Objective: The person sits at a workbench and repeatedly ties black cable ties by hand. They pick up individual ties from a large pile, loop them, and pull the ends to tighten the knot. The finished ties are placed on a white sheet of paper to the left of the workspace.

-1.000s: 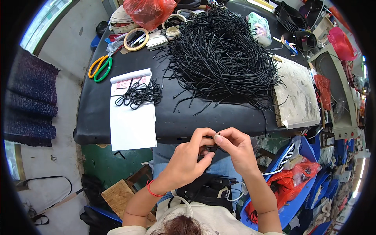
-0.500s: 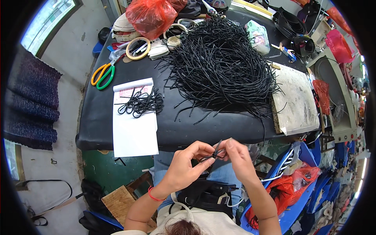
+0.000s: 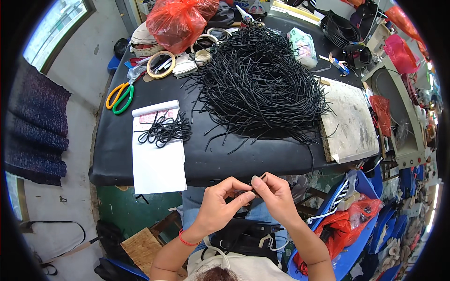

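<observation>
In front of my lap, past the table's near edge, both hands meet at the fingertips on a thin black cord (image 3: 263,176). My left hand (image 3: 219,206) pinches it between thumb and forefinger, and my right hand (image 3: 277,199) grips it from the other side. Most of the cord is hidden by the fingers, so its shape there is unclear. A small pile of looped black cords (image 3: 165,131) lies on a white notepad (image 3: 160,171) at the table's left. Beyond my hands, a big tangled heap of black cords (image 3: 262,89) covers the table's middle.
Scissors (image 3: 121,98) with orange and green handles, a tape roll (image 3: 161,64) and a red plastic bag (image 3: 176,23) sit at the left and back. A stained white board (image 3: 351,119) lies right of the heap. Below it stands a blue bin (image 3: 349,255) with red bags.
My fingertips have closed in together, and the cord's loop and ends that showed between them are now mostly covered. Both hands sit slightly lower in the view.
</observation>
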Demonstrator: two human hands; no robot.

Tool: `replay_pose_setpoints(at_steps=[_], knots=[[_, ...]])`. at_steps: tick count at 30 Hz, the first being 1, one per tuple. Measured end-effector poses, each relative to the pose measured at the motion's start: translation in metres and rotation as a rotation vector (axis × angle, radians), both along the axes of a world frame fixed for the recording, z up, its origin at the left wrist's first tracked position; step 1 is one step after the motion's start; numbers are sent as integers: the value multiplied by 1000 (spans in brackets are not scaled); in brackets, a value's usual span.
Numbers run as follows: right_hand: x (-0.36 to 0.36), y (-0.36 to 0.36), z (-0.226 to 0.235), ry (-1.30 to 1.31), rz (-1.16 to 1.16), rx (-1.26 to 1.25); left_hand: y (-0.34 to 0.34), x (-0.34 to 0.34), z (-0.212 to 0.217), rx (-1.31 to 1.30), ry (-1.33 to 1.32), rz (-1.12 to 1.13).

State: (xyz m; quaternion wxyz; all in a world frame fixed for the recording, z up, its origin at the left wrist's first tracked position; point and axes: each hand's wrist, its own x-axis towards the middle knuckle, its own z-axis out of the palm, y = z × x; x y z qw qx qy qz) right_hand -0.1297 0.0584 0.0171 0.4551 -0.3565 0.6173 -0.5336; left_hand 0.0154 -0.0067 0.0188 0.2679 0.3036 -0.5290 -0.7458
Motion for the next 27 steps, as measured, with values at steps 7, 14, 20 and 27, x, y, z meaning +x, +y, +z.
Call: replay_pose_setpoints(at_steps=[7, 14, 20, 27], knots=[[1, -7, 2, 92, -95, -53, 3, -1, 5, 109, 16, 0], [1, -7, 6, 160, -73, -126, -1, 3, 7, 239, 54, -212], [1, -10, 14, 140, -126, -64, 11, 0, 9, 203, 51, -103], [-1, -13, 12, 194, -136, -45, 8, 1, -6, 159, 115, -48]])
